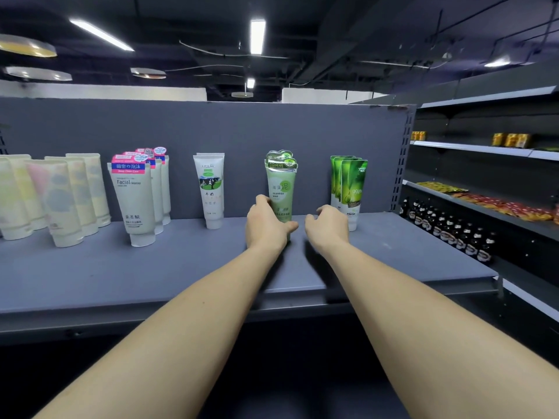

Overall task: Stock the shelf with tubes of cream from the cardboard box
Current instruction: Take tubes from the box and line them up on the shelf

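left hand (266, 220) grips "SEAWEED" tube (281, 189), "Facial" tubes (134, 198)

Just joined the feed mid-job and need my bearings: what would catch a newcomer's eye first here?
Two bare forearms reach to the middle of the grey metal shelf, where the left hand grips a pale green seaweed-mud tube standing cap-down; the right hand hovers beside it, fingers loosely curled, holding nothing. Next, the standing rows: bright green aloe tubes at right, a white cow-print tube and white facial cleanser tubes at left.
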Demonstrator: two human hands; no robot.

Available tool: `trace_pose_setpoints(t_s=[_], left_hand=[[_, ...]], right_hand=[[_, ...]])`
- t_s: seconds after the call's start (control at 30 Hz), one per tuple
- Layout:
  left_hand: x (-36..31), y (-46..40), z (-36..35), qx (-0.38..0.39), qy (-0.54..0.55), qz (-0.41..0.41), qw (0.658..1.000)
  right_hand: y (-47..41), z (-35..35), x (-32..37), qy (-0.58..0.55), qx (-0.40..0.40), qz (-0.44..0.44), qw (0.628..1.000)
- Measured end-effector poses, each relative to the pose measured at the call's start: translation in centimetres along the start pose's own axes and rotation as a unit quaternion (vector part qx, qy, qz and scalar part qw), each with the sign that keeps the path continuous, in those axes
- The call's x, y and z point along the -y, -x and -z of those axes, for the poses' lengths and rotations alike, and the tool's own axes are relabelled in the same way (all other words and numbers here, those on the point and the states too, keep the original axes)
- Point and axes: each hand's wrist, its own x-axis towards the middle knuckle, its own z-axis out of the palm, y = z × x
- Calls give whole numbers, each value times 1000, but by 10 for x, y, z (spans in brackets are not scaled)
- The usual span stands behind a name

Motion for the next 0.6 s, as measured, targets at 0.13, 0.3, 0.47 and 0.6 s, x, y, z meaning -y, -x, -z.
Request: trace_pose_setpoints(t_s=[0.13, 0.3, 0.47, 0.6], left_hand=[[-2, -2, -1, 0, 2, 6, 1000], [-4, 3, 4, 11, -6, 16, 1000], [-5, 16, 21, 16, -49, 13, 999], [-2, 38, 39, 18, -87, -17, 996]], right_hand=[[2, 0, -1, -2, 1, 0, 1000], [11, 5, -5, -4, 0, 14, 1000], [27, 16, -9, -26, -2, 29, 999], [47, 24, -6, -34, -9, 33, 999]])
